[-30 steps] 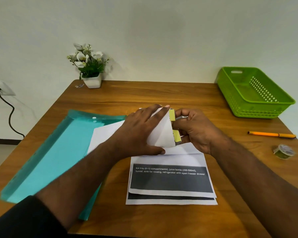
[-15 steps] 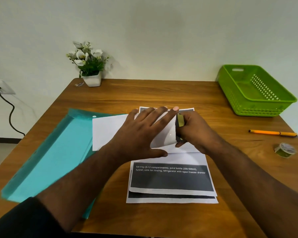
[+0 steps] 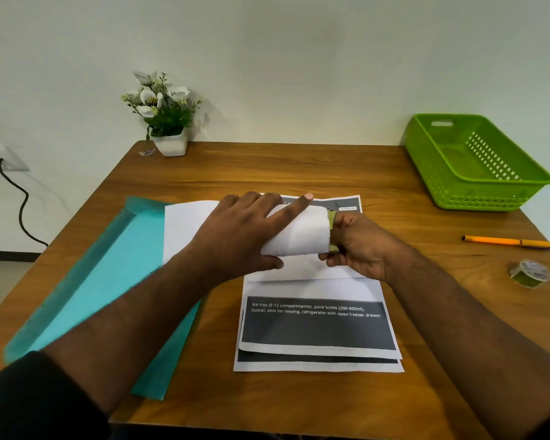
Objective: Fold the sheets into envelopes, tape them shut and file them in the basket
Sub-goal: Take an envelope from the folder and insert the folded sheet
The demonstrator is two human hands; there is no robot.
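A white folded sheet point(image 3: 305, 231) lies across the middle of the table, its right edge curled over. My left hand point(image 3: 245, 233) rests flat on it with straight fingers. A strip of yellow-green tape point(image 3: 331, 231) runs along that right edge, and my right hand point(image 3: 359, 246) pinches the tape there. Under both lies a stack of printed sheets point(image 3: 318, 325) with a dark text block. The green basket point(image 3: 477, 188) stands at the back right corner with nothing visible inside.
A teal plastic folder point(image 3: 99, 281) lies at the left under the white sheet. A tape roll point(image 3: 530, 273) and an orange pen point(image 3: 508, 242) lie at the right edge. A potted white flower point(image 3: 164, 115) stands at the back left. A cable point(image 3: 16, 211) hangs off the wall.
The folded sheet has come down flatter onto the stack. My right hand has brought the tape strip against the sheet's right edge. My left hand has spread further over the sheet.
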